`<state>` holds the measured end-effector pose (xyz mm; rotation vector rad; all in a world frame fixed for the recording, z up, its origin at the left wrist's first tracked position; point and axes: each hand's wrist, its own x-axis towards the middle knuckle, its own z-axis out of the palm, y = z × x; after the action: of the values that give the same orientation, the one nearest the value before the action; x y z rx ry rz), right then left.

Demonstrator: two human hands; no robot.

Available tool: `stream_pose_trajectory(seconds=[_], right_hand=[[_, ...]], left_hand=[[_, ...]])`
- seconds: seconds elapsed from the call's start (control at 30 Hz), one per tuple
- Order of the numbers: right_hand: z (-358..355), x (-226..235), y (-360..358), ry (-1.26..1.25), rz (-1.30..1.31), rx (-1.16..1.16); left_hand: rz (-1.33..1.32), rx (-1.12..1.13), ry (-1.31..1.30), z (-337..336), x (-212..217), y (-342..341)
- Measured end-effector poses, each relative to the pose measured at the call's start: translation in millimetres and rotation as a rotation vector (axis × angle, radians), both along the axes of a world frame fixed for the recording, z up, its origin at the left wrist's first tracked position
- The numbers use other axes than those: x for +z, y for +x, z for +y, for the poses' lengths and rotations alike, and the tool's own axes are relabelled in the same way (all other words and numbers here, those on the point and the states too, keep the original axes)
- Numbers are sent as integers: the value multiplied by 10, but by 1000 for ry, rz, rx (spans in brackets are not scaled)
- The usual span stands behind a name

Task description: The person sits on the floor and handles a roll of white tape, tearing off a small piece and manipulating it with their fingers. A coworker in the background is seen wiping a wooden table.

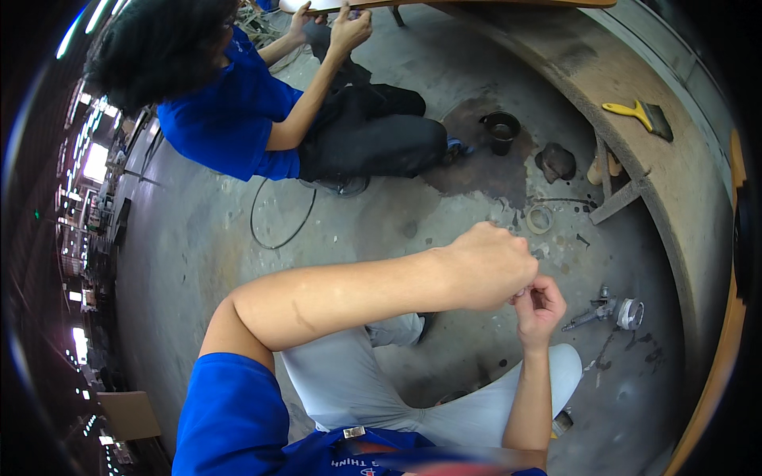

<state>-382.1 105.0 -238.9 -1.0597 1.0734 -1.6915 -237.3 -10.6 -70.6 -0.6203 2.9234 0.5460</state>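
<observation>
My left arm stretches across my lap. Its hand (490,266) is closed, knuckles up, and the curled fingers hide whatever they hold. Against it, my right hand (541,309) is closed in a pinch, thumb and forefinger bent into a ring. The fingertips of both hands meet over the concrete floor, and anything between them is too small or covered to name. Nearest to the right hand, a metal spray gun (607,309) with a pale round cup lies on the floor. Beyond the left hand lies a roll of tape (540,219).
A co-worker in a blue shirt (230,119) crouches ahead, gripping a curved-edged panel (444,2). Near them are a black bucket (502,133) and a dark lump (556,163). A yellow-handled brush (644,119) rests on the dusty bench (587,71). Another brush (562,424) lies beside my right forearm.
</observation>
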Motion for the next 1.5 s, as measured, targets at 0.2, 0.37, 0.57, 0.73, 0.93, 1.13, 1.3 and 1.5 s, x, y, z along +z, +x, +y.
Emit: stream_pose_trajectory(seconds=[0.2,0.37,0.57,0.73,0.93,1.13,1.3,1.5], right_hand=[[28,1,76,-5,51,44],[44,18,70,-18,7,60],[93,34,71,-4,48,36],[140,59,39,4,73,25],[147,77,-105,-3,-4,47],[103,194,-1230,-234,-632,-370],[677,456,-2437,-712,-1063,-415],[1189,737,-2806,-840,-1035,-454]], left_hand=[[-15,36,-10,100,71,143],[-39,76,-5,154,82,220],[-51,88,26,162,-2,220],[-28,66,21,170,-7,187],[-46,42,-27,182,36,63],[67,-125,-77,232,226,-171],[391,-246,-27,442,499,-412],[521,-295,-73,524,601,-654]])
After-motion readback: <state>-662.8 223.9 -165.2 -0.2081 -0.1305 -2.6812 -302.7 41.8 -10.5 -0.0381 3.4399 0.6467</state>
